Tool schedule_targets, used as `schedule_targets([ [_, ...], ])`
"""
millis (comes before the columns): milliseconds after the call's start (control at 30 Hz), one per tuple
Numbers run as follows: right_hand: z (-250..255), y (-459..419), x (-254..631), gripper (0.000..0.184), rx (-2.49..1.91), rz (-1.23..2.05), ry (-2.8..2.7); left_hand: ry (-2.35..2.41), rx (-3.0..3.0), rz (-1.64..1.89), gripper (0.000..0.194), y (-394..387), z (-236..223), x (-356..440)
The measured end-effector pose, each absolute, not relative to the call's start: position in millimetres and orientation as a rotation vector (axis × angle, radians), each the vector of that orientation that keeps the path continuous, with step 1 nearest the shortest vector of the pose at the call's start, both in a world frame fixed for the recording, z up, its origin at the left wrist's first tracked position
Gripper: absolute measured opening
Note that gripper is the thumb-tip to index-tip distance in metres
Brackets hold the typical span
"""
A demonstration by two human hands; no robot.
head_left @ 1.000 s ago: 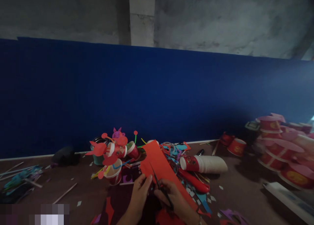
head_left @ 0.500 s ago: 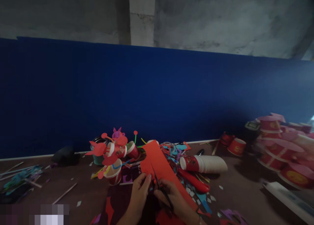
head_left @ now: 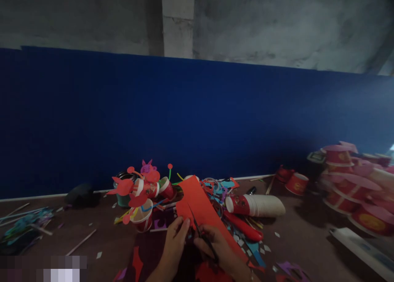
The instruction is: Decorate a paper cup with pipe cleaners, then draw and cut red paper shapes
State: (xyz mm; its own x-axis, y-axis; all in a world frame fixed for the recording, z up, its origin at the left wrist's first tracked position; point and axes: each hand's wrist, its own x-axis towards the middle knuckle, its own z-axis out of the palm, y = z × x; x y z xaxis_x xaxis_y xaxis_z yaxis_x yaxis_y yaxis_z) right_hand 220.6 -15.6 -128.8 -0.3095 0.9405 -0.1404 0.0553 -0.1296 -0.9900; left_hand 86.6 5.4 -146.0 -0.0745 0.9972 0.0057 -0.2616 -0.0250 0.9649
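Note:
A long sheet of red paper slants across the middle, its far left edge cut in a curve. My left hand pinches the sheet's near left edge between thumb and fingers. In my right hand is a pair of dark-handled scissors, fingers wrapped round the handles. The blades reach up and to the left over the red paper, close to my left fingertips. Whether the blades are fully closed I cannot tell. Under my right wrist lies more red paper.
Decorated paper cups with red paper shapes stand at left. A stack of paper cups lies right of the sheet, beside a red-handled tool. More red cups are piled far right, behind a white box. Paper scraps litter the table.

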Motion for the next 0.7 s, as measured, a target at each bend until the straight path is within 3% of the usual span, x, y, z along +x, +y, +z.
schedule_targets([
  [700, -138.4, -11.2, 220.9, 0.051, -1.114, 1.565, -1.409, 0.983, 1.043, 1.349, 0.045, 6.6, -154.5, 86.2],
])
